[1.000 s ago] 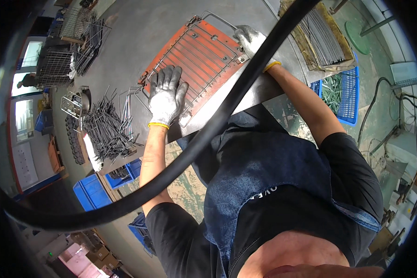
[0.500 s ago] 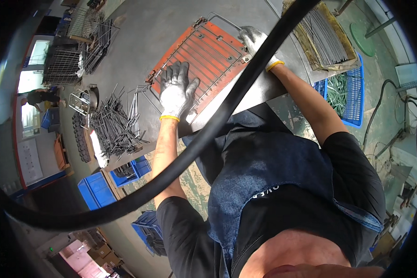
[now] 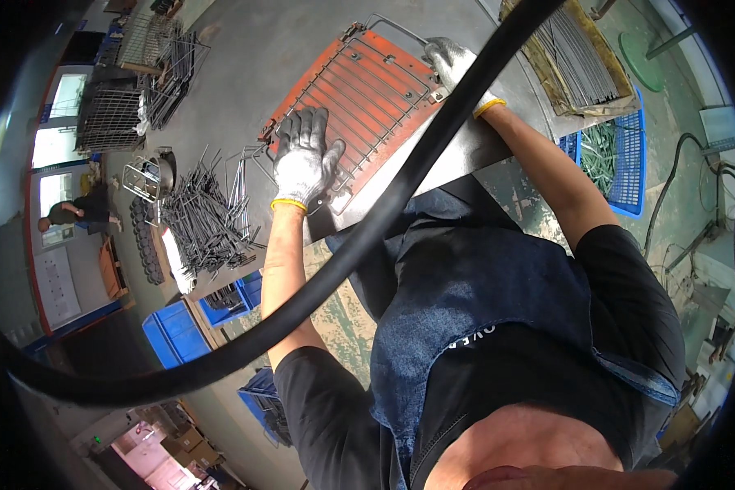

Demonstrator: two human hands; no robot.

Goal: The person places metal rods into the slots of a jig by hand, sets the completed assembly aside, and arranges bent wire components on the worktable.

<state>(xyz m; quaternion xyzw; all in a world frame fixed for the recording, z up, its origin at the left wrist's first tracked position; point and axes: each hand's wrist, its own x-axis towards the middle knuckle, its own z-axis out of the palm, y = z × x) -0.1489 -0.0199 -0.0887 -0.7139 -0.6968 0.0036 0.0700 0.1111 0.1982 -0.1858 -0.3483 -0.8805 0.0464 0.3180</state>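
A wire rack (image 3: pixel 366 96) of thin parallel rods lies over an orange-red plate (image 3: pixel 400 64) on the metal table. The plate has small clamps at its corners. My left hand (image 3: pixel 304 159), in a white glove with dark grey fingertips, rests flat on the rack's left end, its fingers stretched out. At the opposite end, my right hand (image 3: pixel 453 65), in a matching glove, has its fingers bent around the rack's wire end loop. A black cable crossing the view partly hides this hand.
Loose metal rods (image 3: pixel 208 216) are heaped on the table's left side. Stacked wire grids (image 3: pixel 110 114) stand beyond. At right are a box of straight rods (image 3: pixel 576 61) and a blue basket (image 3: pixel 627 163) of green strips. A person (image 3: pixel 82 211) is at far left.
My left hand has slid slightly left along the rack. My right hand stays at the rack's right end. The person at far left has moved.
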